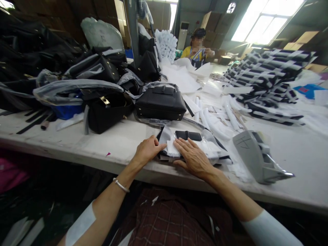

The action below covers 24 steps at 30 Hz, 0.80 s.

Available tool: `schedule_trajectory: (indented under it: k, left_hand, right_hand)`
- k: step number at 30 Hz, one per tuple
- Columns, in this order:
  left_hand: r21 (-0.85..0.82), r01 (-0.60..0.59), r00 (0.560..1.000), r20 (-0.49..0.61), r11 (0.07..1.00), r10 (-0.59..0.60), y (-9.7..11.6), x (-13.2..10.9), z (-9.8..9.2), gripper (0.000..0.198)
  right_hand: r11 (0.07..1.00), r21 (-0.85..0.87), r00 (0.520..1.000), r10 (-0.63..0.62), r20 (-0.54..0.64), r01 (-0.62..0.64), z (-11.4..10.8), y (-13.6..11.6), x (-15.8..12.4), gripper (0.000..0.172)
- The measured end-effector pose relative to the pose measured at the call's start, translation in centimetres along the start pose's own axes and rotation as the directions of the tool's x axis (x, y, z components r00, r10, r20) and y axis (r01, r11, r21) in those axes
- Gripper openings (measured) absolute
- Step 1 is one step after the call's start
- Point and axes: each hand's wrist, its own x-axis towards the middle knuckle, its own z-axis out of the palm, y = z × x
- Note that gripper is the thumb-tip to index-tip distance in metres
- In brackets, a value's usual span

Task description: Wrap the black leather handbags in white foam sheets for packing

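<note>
A black handbag point(222, 155) lies flat near the table's front edge, partly covered by white wrapping paper point(172, 147) and clear plastic. A black strap piece with a loop point(188, 135) shows on top of it. My right hand point(193, 157) rests flat on the wrapping, fingers stretched out, just below that strap piece. At the bag's left end is my left hand point(147, 150), its fingers curled and its thumb touching the paper's edge. Whatever sits inside those curled fingers is hidden.
A grey tape dispenser point(252, 155) stands to the right. Behind the work are a finished black handbag point(160, 104) and an open one with a gold clasp point(109, 111). Striped wrapped pieces point(271, 78) are stacked at right. Across the table sits a person point(197, 49).
</note>
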Motion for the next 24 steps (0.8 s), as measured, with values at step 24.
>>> schedule_trajectory:
  k: [24]
  left_hand:
    - [0.227, -0.02, 0.998, -0.048, 0.974, 0.032, 3.0, 2.8, 0.4, 0.031]
  right_hand:
    - [0.998, 0.064, 0.996, -0.006, -0.092, 0.012, 0.9, 0.1, -0.2, 0.068]
